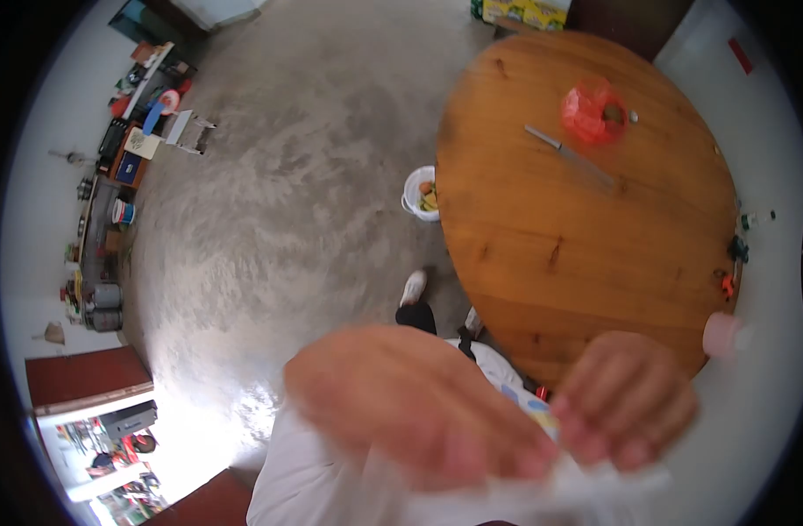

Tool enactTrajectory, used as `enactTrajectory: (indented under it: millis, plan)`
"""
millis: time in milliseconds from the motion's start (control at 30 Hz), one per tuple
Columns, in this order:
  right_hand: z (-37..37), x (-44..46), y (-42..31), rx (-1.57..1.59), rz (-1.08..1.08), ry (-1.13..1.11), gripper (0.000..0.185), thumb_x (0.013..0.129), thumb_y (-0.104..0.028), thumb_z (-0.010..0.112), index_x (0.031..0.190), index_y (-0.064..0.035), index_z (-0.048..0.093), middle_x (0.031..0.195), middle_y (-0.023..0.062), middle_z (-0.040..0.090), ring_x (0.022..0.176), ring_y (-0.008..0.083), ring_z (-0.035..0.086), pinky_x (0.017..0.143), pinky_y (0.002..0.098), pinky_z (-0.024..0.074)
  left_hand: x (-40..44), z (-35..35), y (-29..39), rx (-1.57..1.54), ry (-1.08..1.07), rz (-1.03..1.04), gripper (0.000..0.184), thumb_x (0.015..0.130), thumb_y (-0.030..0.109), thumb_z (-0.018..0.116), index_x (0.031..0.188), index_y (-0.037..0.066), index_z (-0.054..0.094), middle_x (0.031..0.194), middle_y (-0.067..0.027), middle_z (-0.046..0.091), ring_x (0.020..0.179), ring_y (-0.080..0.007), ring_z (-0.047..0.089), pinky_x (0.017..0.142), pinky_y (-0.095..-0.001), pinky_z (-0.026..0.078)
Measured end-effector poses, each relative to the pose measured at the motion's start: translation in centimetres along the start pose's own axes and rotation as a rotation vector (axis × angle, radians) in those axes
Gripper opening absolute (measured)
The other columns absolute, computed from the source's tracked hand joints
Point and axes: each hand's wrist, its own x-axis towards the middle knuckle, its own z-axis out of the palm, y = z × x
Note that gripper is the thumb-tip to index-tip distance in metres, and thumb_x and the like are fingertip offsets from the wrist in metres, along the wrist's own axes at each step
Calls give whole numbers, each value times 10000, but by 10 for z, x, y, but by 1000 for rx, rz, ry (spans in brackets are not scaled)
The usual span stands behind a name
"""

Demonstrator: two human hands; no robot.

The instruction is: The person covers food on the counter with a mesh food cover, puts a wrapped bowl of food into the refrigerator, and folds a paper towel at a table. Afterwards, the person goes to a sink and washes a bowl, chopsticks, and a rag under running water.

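Observation:
Close to my body, my left hand [410, 403] is blurred by motion, its fingers curled down over a thin white sheet [542, 498]. My right hand [629, 394] has its fingers bent together on the same sheet, near its right end. The sheet looks like tissue or soft cloth, but blur hides its exact kind. Beyond my hands, a knife [577, 159] lies on the round wooden table [542, 280]. A red plastic bag [586, 112] with a brownish round item [614, 114] sits farther back, and a small pale object [634, 116] is beside it.
A white bucket [410, 195] holding scraps stands on the floor at the table's left edge. Near the right rim are a pink container [722, 335], an orange item [726, 286] and a bottle [757, 219]. A chair [189, 131] and shelves line the left wall.

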Motion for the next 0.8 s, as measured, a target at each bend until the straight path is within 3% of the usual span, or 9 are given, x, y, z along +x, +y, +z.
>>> enactTrajectory:
  millis: [67, 167, 200, 300, 467, 533, 633, 800]
  plan:
    - [12, 19, 14, 98, -100, -48, 194, 763, -8, 614, 947, -31, 555, 772, 89, 592, 796, 197, 593, 716, 310, 523, -20, -9, 4, -229, -53, 296, 98, 839, -14, 460, 935, -27, 474, 819, -167, 621, 655, -264, 628, 552, -312, 542]
    - [55, 47, 44, -2, -108, 188, 91, 797, -30, 559, 870, -63, 600, 915, 14, 621, 829, 150, 585, 688, 254, 491, 26, -9, 52, 23, 63, -145, 146, 829, 2, 520, 969, 24, 557, 972, -76, 638, 889, -196, 620, 784, -306, 500]
    - [65, 53, 56, -30, -127, 252, 84, 800, -31, 550, 843, -73, 608, 935, -10, 628, 828, 132, 582, 679, 239, 484, 27, -25, 55, 7, 19, -122, 144, 829, -2, 518, 967, 26, 548, 963, -68, 642, 867, -190, 626, 774, -297, 504]
    - [86, 56, 97, -105, -221, 386, 90, 780, -7, 562, 780, -84, 608, 885, -46, 634, 790, 94, 577, 653, 218, 475, 29, -81, 25, 10, -174, 455, 202, 829, -6, 517, 1030, 12, 519, 1004, -68, 633, 915, -181, 612, 801, -295, 493]
    - [118, 54, 158, -89, -256, 528, 91, 779, 12, 554, 769, -58, 609, 925, -12, 640, 850, 116, 582, 688, 228, 482, 39, -149, 43, -61, -334, 445, 221, 840, 7, 508, 1060, 16, 514, 1057, -77, 617, 991, -189, 582, 838, -312, 465]
    - [114, 53, 180, -94, -317, 474, 91, 778, 21, 552, 780, -49, 611, 970, 3, 636, 893, 129, 582, 730, 243, 488, 38, -162, 52, -62, -252, 337, 220, 835, 13, 521, 1055, 18, 516, 1050, -79, 620, 992, -192, 582, 832, -315, 458]
    - [80, 71, 183, -73, -142, 193, 114, 781, 27, 549, 831, -51, 617, 1033, 34, 624, 957, 165, 578, 823, 276, 479, 26, -165, 73, -27, -63, 146, 223, 825, 25, 544, 1046, 20, 518, 1037, -80, 626, 989, -193, 583, 831, -317, 442]
    - [89, 69, 203, -84, -233, 238, 123, 788, 23, 545, 845, -65, 609, 1034, 42, 623, 980, 188, 571, 834, 286, 474, 25, -172, 67, -19, -36, 260, 218, 821, 49, 563, 1034, 30, 522, 1000, -75, 637, 962, -188, 589, 841, -318, 425]
